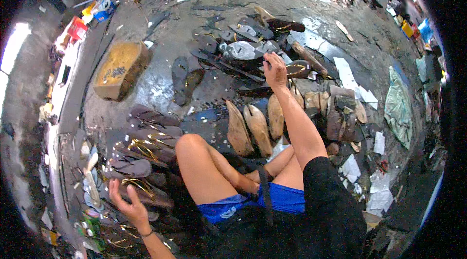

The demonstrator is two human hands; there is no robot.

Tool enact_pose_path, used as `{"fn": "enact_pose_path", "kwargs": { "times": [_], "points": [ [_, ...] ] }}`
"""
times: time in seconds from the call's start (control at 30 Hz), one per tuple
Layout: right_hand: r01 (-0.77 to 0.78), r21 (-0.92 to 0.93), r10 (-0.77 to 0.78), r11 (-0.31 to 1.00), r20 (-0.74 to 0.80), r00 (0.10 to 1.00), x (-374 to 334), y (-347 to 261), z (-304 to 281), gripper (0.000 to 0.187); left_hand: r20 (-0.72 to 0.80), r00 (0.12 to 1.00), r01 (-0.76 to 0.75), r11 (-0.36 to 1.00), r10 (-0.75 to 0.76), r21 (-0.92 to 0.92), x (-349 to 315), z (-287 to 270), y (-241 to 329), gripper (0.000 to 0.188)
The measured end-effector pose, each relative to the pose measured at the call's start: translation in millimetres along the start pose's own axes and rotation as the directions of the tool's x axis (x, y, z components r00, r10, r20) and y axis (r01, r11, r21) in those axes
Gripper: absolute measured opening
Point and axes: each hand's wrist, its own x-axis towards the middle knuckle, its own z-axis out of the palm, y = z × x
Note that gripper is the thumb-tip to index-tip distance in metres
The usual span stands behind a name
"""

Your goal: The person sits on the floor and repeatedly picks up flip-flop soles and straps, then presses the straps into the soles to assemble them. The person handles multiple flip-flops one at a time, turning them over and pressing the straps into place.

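Note:
My right hand [276, 71] reaches forward over a heap of sandals, fingers bent and drawn in toward the thumb; whatever lies between the fingertips is too small to make out. Just beyond it are pale grey sandal soles [242, 50]. A dark sandal with a gold strap [298, 69] lies immediately to its right. At the lower left, my left hand [130, 206] is open, fingers apart, holding nothing. It hovers beside rows of dark sandals with gold straps [146, 191], close to a plain grey-brown sandal [129, 167].
Wooden shoe lasts [258, 130] stand in front of my crossed legs. To the left sits a worn yellow-brown block [121, 70] with small dark bits on top. Two dark soles [180, 81] lie beside it. Paper scraps [351, 167] and a greenish plastic sheet [398, 108] lie right.

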Motion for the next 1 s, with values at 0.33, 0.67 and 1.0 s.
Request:
{"fn": "enact_pose_path", "kwargs": {
  "times": [0.33, 0.67, 1.0],
  "points": [
    [0.238, -0.327, -0.030, 0.915, 0.533, 0.846, 12, -34, 53, 0.047, 0.421, 0.847, -0.215, 0.934, 0.324, -0.286, -70, 108, 101, 0.054],
    [-0.228, 0.024, 0.229, 0.973, -0.159, 0.960, 29, 13, 1, 0.009, 0.396, 0.892, -0.079, 0.937, 0.219, -0.341, -75, 110, 103, 0.042],
    [0.008, 0.454, -0.079, 0.891, 0.139, 0.987, -39, -136, -175, 0.042, 0.337, 0.922, 0.054, 0.796, 0.193, -0.603, -45, 71, 154, 0.047]
  ]
}}
